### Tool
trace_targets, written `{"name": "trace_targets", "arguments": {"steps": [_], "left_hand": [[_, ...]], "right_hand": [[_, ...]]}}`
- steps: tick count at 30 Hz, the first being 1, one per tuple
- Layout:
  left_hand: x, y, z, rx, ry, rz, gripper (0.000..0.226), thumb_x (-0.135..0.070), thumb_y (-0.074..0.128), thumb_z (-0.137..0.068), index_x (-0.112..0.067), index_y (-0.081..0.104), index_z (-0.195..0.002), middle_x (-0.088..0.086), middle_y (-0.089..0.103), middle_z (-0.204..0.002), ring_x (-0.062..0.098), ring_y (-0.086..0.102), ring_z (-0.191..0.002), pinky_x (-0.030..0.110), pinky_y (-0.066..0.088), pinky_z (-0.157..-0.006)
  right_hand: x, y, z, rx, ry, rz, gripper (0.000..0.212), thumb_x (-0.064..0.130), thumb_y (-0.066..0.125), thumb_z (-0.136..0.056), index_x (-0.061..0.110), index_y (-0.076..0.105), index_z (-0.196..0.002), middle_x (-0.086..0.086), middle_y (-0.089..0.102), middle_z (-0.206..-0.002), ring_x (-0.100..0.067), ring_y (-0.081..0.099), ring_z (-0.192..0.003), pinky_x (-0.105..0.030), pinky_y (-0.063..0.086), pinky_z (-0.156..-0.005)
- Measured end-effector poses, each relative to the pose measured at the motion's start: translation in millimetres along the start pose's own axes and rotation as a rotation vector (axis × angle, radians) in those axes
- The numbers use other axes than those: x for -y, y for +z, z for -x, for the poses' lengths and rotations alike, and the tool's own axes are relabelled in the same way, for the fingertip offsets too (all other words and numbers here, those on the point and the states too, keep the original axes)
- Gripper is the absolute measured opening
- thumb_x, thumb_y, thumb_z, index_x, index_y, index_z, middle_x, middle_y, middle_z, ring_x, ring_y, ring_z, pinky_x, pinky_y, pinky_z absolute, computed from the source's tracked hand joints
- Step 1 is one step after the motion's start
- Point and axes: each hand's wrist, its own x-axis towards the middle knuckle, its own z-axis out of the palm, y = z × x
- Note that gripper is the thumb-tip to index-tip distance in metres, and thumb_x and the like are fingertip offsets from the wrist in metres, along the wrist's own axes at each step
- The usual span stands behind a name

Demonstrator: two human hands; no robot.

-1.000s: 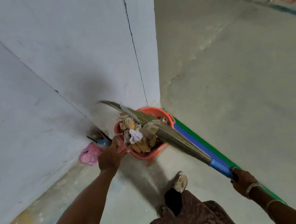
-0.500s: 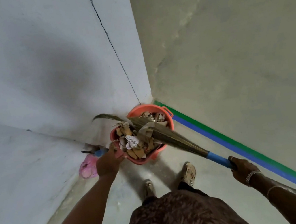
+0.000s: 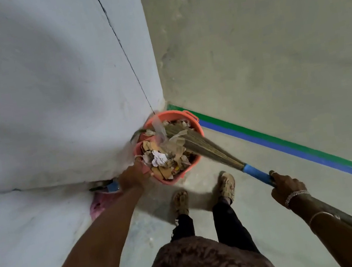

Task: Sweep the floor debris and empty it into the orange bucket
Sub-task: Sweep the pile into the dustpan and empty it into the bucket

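The orange bucket [image 3: 191,117] stands on the floor against the wall corner. In front of it, an orange pan [image 3: 170,180] heaped with cardboard scraps, paper and plastic debris [image 3: 162,158] leans against the bucket. My left hand [image 3: 131,178] grips the pan's near left rim. My right hand [image 3: 288,187] holds the blue handle of a grass broom [image 3: 209,146]. Its bristles lie across the debris and reach over the bucket's mouth. What is inside the bucket is mostly hidden.
A white wall [image 3: 49,83] rises on the left. A pink object [image 3: 100,205] and a blue item [image 3: 112,186] lie at its foot by my left wrist. Green and blue floor stripes [image 3: 286,146] run to the right. My sandalled feet [image 3: 227,185] stand just behind the pan.
The view has tipped down and come closer to the bucket. The pan of debris now sits higher against the bucket, and the broom still lies across the load.
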Motion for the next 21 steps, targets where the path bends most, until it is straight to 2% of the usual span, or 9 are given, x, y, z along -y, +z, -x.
{"name": "trace_targets", "arguments": {"steps": [2,6,9,13,15,16,17,19,21], "left_hand": [[1.5,0.8,-10.1,0.002,0.026,-0.06,0.057,-0.063,0.064,-0.086,-0.023,0.055,-0.125,0.003,0.071,-0.101,0.026,0.071,-0.091,0.033,0.054,-0.072],[-0.7,-5.3,-23.4,0.041,0.067,-0.013,0.043,-0.058,0.072,-0.082,-0.026,0.056,-0.107,-0.001,0.07,-0.093,0.023,0.069,-0.082,0.028,0.05,-0.065],[-4.4,-9.0,-34.4,0.018,0.052,0.001,0.035,-0.049,0.069,-0.088,-0.024,0.057,-0.109,0.001,0.071,-0.098,0.025,0.069,-0.087,0.028,0.047,-0.064],[-14.2,-13.9,-41.4,0.037,0.079,0.015,0.015,-0.035,0.051,-0.102,-0.021,0.058,-0.105,0.009,0.069,-0.11,0.029,0.065,-0.103,0.023,0.04,-0.07],[-17.9,-18.0,-42.8,0.023,0.076,0.042,0.024,-0.035,0.049,-0.104,-0.018,0.064,-0.115,0.01,0.068,-0.118,0.03,0.063,-0.11,0.013,0.038,-0.062],[-19.2,-16.7,-46.5,0.037,0.061,0.066,0.031,-0.038,0.053,-0.102,-0.018,0.061,-0.123,0.008,0.068,-0.118,0.029,0.065,-0.108,0.014,0.042,-0.065],[-20.1,-17.8,-48.1,0.037,0.06,0.082,0.038,-0.042,0.058,-0.098,-0.021,0.057,-0.129,0.005,0.069,-0.116,0.028,0.067,-0.105,0.02,0.049,-0.071],[-23.3,-21.9,-52.2,-0.004,0.045,0.084,0.045,-0.047,0.064,-0.092,-0.027,0.052,-0.13,0.001,0.07,-0.114,0.028,0.069,-0.102,0.031,0.055,-0.077],[-26.1,-22.1,-54.6,0.034,0.046,0.108,0.034,-0.043,0.059,-0.097,-0.023,0.057,-0.124,0.003,0.069,-0.112,0.029,0.068,-0.102,0.024,0.052,-0.072]], "right_hand": [[9.7,8.6,10.1,-0.029,0.043,-0.014,0.061,0.019,0.049,-0.086,0.032,0.039,-0.145,-0.003,0.067,-0.121,-0.029,0.066,-0.103,-0.032,0.048,-0.081],[18.2,21.4,31.7,-0.086,0.103,-0.018,0.059,0.02,0.045,-0.092,0.031,0.035,-0.149,0.001,0.064,-0.128,-0.027,0.066,-0.107,-0.033,0.048,-0.085],[14.5,28.0,43.3,-0.101,0.14,-0.006,0.064,0.02,0.045,-0.089,0.03,0.033,-0.151,0.001,0.067,-0.121,-0.026,0.068,-0.102,-0.033,0.05,-0.081],[7.9,32.2,59.6,-0.081,0.156,-0.053,0.064,0.021,0.047,-0.088,0.03,0.032,-0.15,0.001,0.067,-0.123,-0.026,0.067,-0.104,-0.032,0.05,-0.081],[6.3,37.2,69.1,-0.06,0.123,-0.066,0.064,0.024,0.048,-0.088,0.03,0.031,-0.149,0.004,0.064,-0.128,-0.025,0.066,-0.108,-0.032,0.051,-0.084],[6.6,40.9,73.6,-0.052,0.107,-0.068,0.065,0.024,0.048,-0.088,0.031,0.031,-0.15,0.005,0.063,-0.13,-0.024,0.065,-0.11,-0.032,0.051,-0.085],[8.1,45.1,77.9,-0.045,0.09,-0.07,0.065,0.025,0.049,-0.088,0.031,0.031,-0.15,0.007,0.062,-0.131,-0.023,0.065,-0.111,-0.032,0.051,-0.085],[13.9,53.3,86.3,-0.018,0.047,-0.066,0.065,0.025,0.048,-0.088,0.032,0.03,-0.151,0.01,0.062,-0.132,-0.02,0.065,-0.111,-0.031,0.051,-0.086],[21.6,62.2,94.4,0.021,0.001,-0.059,0.065,0.025,0.045,-0.089,0.033,0.029,-0.152,0.012,0.061,-0.133,-0.017,0.064,-0.112,-0.031,0.051,-0.087]]}}
